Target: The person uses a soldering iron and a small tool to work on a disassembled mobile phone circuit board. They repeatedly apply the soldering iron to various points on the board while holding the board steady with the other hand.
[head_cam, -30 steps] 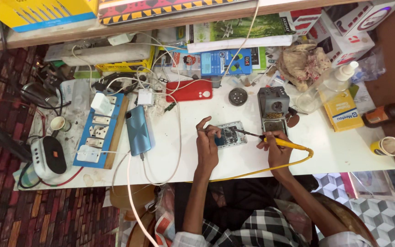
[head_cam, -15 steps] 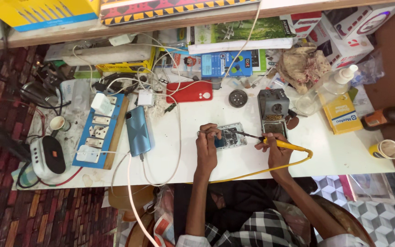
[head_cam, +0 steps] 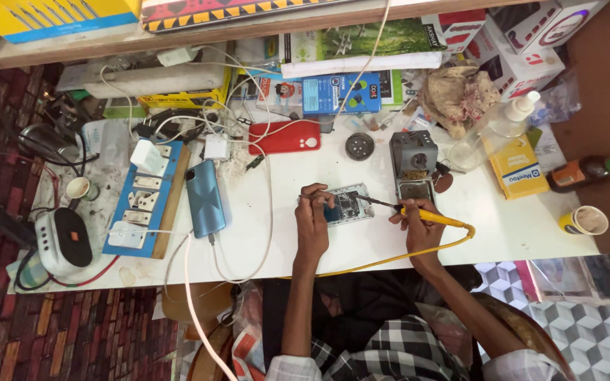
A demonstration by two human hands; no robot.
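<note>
The white table [head_cam: 361, 247] is crowded with cables and boxes, a blue phone [head_cam: 205, 197] lying to my left and a red phone case [head_cam: 285, 136] farther back. My left hand [head_cam: 312, 217] pinches the edge of the opened phone [head_cam: 346, 206], pressing it flat mid-table. My right hand [head_cam: 418, 224] grips the yellow soldering iron [head_cam: 428, 216], tip on the board, beside the iron stand [head_cam: 414, 164].

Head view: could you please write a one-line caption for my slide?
Left hand steadies an opened phone on a white table while the right hand applies a yellow soldering iron.
</note>
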